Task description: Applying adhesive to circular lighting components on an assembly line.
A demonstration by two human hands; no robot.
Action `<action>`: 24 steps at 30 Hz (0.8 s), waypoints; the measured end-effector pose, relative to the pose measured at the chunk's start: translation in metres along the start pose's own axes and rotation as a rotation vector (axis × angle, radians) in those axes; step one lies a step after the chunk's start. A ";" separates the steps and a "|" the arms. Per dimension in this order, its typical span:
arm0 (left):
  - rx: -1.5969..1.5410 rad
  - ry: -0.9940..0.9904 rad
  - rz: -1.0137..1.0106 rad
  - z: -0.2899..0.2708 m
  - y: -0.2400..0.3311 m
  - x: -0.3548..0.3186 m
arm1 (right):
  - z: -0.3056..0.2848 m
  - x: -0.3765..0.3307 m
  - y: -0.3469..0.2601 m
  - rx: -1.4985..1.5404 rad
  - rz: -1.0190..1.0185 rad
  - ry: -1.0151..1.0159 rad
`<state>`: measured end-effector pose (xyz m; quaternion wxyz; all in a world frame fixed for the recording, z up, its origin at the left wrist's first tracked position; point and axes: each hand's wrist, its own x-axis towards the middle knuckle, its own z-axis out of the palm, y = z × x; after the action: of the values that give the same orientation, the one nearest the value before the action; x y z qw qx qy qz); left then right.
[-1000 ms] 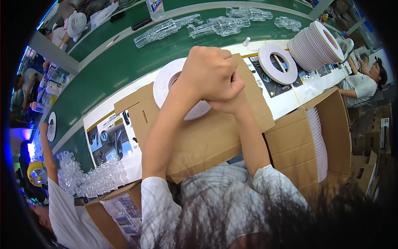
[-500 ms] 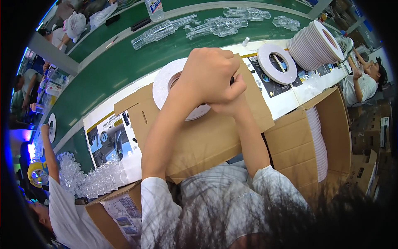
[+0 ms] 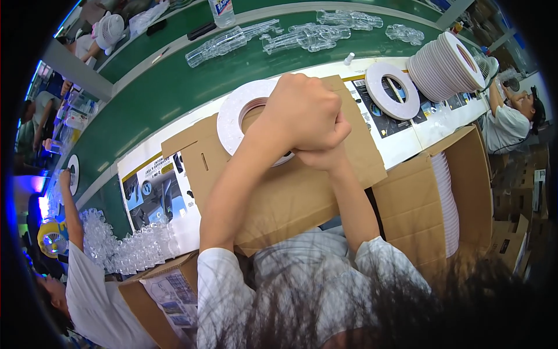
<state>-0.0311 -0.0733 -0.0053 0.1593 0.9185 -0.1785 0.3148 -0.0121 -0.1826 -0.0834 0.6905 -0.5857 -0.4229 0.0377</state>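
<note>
My left hand [image 3: 311,110] is closed in a fist above the upper right part of a white ring-shaped roll [image 3: 231,125]. What the fist holds is hidden. My right hand [image 3: 319,157] is bent in just below it, with the two hands pressed together and the forearms converging. The right fingers are mostly covered by the left fist. Beneath both hands, the roll lies flat on a brown cardboard sheet [image 3: 273,203]. Part of its round opening shows, with brownish layers along the inner wall.
Right of the sheet lie another white ring roll [image 3: 376,88] and a stack of rolls [image 3: 433,67]. Clear plastic parts [image 3: 305,39] and a bottle [image 3: 222,14] stand farther back. An open carton [image 3: 407,203] is at right, clear pieces [image 3: 125,247] at left. People sit on both sides.
My left fist has turned and shifted slightly right and down. More of the roll's opening shows, and a small dark thing seen by the fist is now hidden.
</note>
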 end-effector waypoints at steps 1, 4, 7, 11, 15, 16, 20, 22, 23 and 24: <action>-0.002 0.008 0.012 0.000 -0.001 0.000 | -0.001 -0.001 0.000 0.001 0.001 0.002; 0.020 -0.018 0.003 0.001 -0.002 0.000 | -0.002 0.001 0.002 -0.016 -0.036 -0.025; 0.035 -0.055 -0.012 0.002 -0.004 0.000 | -0.001 0.002 0.002 -0.017 -0.042 -0.011; 0.003 -0.049 -0.010 0.006 -0.006 0.000 | -0.003 0.002 0.002 -0.042 -0.021 -0.006; 0.002 -0.035 -0.014 0.007 -0.005 0.000 | -0.006 0.000 0.004 -0.084 -0.016 -0.023; -0.003 -0.039 -0.024 0.006 -0.003 0.000 | -0.007 0.000 0.005 -0.063 0.004 -0.009; -0.013 0.003 -0.012 0.003 0.002 0.003 | -0.014 0.000 0.004 -0.123 0.046 -0.054; -0.024 0.076 0.008 0.002 0.008 0.005 | -0.017 0.001 -0.001 -0.161 0.024 -0.085; -0.036 0.150 0.026 0.002 0.010 0.006 | -0.018 0.000 -0.001 -0.161 0.023 -0.083; -0.036 0.149 0.027 0.002 0.011 0.006 | -0.019 0.000 -0.002 -0.153 0.022 -0.075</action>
<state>-0.0302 -0.0854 -0.0013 0.1844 0.8870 -0.1844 0.3812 -0.0009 -0.1981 -0.0814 0.6268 -0.6395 -0.4438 0.0346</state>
